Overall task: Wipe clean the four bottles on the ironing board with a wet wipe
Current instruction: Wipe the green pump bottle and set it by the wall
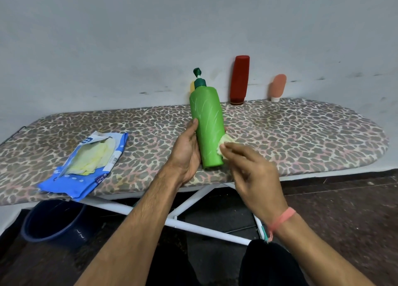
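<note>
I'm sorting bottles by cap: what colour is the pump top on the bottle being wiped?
Dark green, on the lighter green bottle; the head view shows it.

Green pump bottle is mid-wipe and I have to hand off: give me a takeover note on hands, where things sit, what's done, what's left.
Left hand grips the green pump bottle, tilted above the ironing board.
Right hand pinches the wet wipe against the bottle's lower right side.
Red bottle and small pink bottle stand by the wall; a yellow bottle peeks out behind the green one.
Opened wipes pack lies at the left.
Done: none visibly finished.
Left: finish green, then the other three.
</note>
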